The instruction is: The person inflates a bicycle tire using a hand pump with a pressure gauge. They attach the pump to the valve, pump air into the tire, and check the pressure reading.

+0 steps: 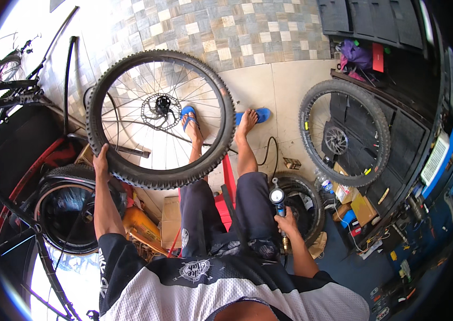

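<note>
A bicycle wheel with a knobby black tyre, thin spokes and a brake disc at its hub is held up in front of my knees. My left hand is closed on the tyre at the wheel's lower left edge. In my right hand, by my right thigh, is a tyre inflator with a round white dial gauge on top. My fingers wrap its blue grip, and brass fittings show below. A black hose loops up between the wheel and the right side.
Another wheel with a brake disc leans on dark panels at the right. Tyres lie beside my right hand; more wheels and a bike frame crowd the left. Tools hang on a blue board. Cardboard boxes stand nearby.
</note>
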The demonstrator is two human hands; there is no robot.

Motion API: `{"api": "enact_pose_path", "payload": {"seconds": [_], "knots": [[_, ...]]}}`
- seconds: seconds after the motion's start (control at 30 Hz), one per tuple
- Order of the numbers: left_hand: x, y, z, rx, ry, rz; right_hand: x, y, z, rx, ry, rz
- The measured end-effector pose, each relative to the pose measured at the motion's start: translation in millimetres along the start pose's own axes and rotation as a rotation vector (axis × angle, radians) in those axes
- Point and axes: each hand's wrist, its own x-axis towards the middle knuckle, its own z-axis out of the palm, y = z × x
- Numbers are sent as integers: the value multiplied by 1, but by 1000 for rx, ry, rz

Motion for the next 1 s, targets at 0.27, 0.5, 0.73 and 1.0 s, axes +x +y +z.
{"api": "enact_pose_path", "payload": {"seconds": [0.27,0.5,0.73,1.0], "knots": [[-31,-110,52,-395,-45,-309,10,-59,-27,159,-47,-95],[-39,-155,81,-549,-64,-343,14,-77,-21,83,-80,-135],[-33,-160,77,-576,-82,-377,15,-91,-12,-100,-91,-152],[-29,-153,72,-551,-95,-386,18,-97,-10,-65,-50,-136]]}}
